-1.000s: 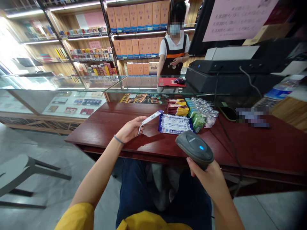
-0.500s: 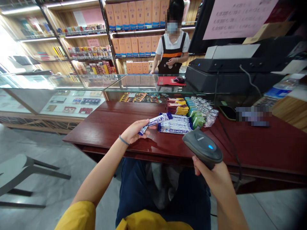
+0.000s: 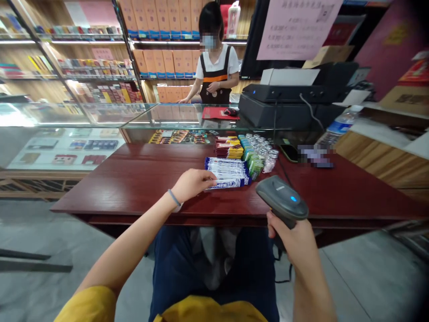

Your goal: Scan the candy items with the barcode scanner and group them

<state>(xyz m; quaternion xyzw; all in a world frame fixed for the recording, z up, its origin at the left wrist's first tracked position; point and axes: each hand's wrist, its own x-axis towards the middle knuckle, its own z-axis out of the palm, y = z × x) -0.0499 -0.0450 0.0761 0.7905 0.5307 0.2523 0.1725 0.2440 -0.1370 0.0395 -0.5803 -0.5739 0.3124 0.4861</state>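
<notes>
My left hand (image 3: 194, 184) pinches the left end of a blue-and-white candy packet (image 3: 231, 183) at the front of a row of matching packets (image 3: 228, 167) on the dark red desk (image 3: 150, 188). My right hand (image 3: 291, 230) is closed around the handle of a black barcode scanner (image 3: 281, 199), held over the desk's front edge with a blue light on top. Behind the row lie red-and-yellow packets (image 3: 229, 147). To their right stand green packs (image 3: 256, 166) and several small clear jars with silver lids (image 3: 271, 160).
Across the glass counter (image 3: 144, 116) stands a person in a dark apron (image 3: 214, 76). A phone (image 3: 288, 153) and a water bottle (image 3: 340, 127) are on the desk's right side. Black equipment (image 3: 284, 107) stands behind, with a dark cable running down.
My left hand has lowered the packet from above the desk to the front of the row. The scanner stays in my right hand. The view has turned slightly right.
</notes>
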